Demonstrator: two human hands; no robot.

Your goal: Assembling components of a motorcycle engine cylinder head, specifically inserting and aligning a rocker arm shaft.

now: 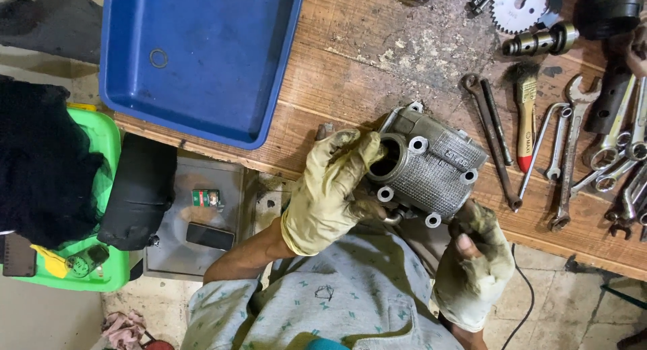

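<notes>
A: Where does the metal engine part sit in this shot?

B: At the near edge of a worn wooden bench, just right of centre, held between two gloved hands. The left hand is at the part's nine o'clock, the right hand at its five o'clock.

A: And what are the hands doing?

B: The left hand is closed on the part, its fingers curled over the rim of the round opening on the part's left face. The right hand is closed too, gripping the part's lower right corner from below (both gloves are yellowish and heavily stained).

A: What surrounds it?

B: A blue plastic tray lies at ten o'clock from the part, well apart, with a small ring in it. At three o'clock, a row of wrenches is spread on the bench, with a paintbrush among them. A toothed sprocket and a short shaft lie at one o'clock, near the far edge.

A: Anything off the bench?

B: A green plastic stool with dark cloth piled on it stands at nine o'clock, far left.
</notes>
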